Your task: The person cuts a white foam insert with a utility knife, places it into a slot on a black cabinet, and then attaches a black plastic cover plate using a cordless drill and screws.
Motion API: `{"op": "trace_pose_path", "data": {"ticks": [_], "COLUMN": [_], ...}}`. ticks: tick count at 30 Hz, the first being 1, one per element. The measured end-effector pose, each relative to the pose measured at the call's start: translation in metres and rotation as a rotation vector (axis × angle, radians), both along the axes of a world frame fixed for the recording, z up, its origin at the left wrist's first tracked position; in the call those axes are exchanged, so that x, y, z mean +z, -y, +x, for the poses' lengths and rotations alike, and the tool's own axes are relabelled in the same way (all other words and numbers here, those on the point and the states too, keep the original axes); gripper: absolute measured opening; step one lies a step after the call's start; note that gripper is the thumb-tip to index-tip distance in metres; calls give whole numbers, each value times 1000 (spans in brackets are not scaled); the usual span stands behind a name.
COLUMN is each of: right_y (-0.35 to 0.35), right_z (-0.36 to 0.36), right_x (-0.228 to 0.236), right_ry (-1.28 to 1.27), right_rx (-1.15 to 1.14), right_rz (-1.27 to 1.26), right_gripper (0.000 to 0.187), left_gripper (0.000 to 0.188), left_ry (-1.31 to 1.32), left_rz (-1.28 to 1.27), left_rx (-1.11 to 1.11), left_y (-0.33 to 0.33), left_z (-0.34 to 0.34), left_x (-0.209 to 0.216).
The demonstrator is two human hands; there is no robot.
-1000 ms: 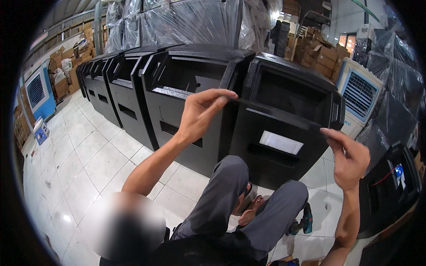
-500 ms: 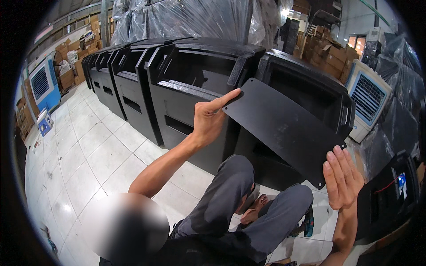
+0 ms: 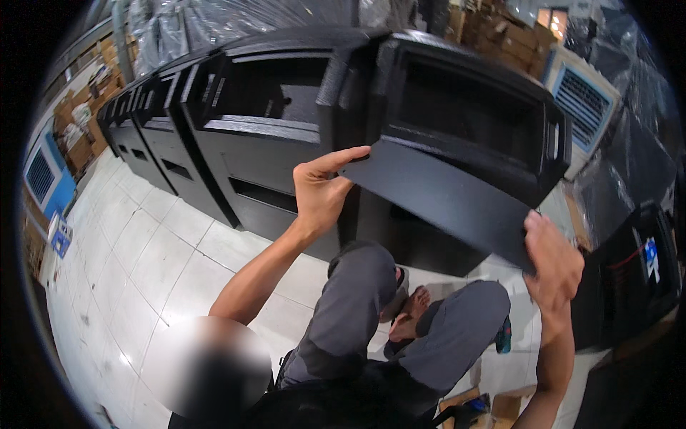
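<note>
A flat black rectangular panel (image 3: 446,196) with rounded corners hangs tilted in the air, its right end lower. My left hand (image 3: 321,189) pinches its left end, forefinger stretched along the top corner. At the opposite end, my right hand (image 3: 554,264) is closed round the short edge, fingers over it and slightly blurred. Just behind the panel stands a black cabinet (image 3: 561,154) with a large recessed opening in its sloped top. The panel covers part of that cabinet's front.
More black cabinets (image 3: 250,168) run in a row to the left. An air cooler (image 3: 582,96) and a plastic-wrapped stack (image 3: 622,157) stand at the right. A green power tool (image 3: 504,336) lies by my knee, near an open cardboard box (image 3: 507,407). Another cooler (image 3: 46,171) is far left.
The panel has tipped to a flatter angle and its right end has risen. My right hand has gone from flat fingers against the edge to gripping it. The view has shifted.
</note>
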State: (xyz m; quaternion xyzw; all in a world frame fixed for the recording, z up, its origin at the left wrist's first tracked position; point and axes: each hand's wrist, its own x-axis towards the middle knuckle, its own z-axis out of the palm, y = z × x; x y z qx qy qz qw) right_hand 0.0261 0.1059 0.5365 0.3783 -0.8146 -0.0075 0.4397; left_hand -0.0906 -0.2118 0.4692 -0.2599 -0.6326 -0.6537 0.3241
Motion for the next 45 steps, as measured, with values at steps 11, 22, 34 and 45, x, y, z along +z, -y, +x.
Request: {"op": "trace_pose_path", "data": {"ticks": [11,22,34,45], "right_y": [-41,-64,-70,-24], "right_z": [-53,-106,-146,-74], "right_x": [-91,-175,-185,-115], "right_ry": [140,828,755,293], "right_rx": [-129,-188,-250,-93], "right_rz": [-461,-1155,-1062,-396], "right_gripper": [20,14,18,15], "left_gripper": [12,27,32,17], "left_ry": [220,658,694,722], "left_rz": [-131,-335,-391,-71], "left_rx": [-124,2,134,-154], "left_y": [-46,-88,-95,-78], "left_z": [-45,-81,-98,-85], "left_x": [-53,-101,-118,-128]}}
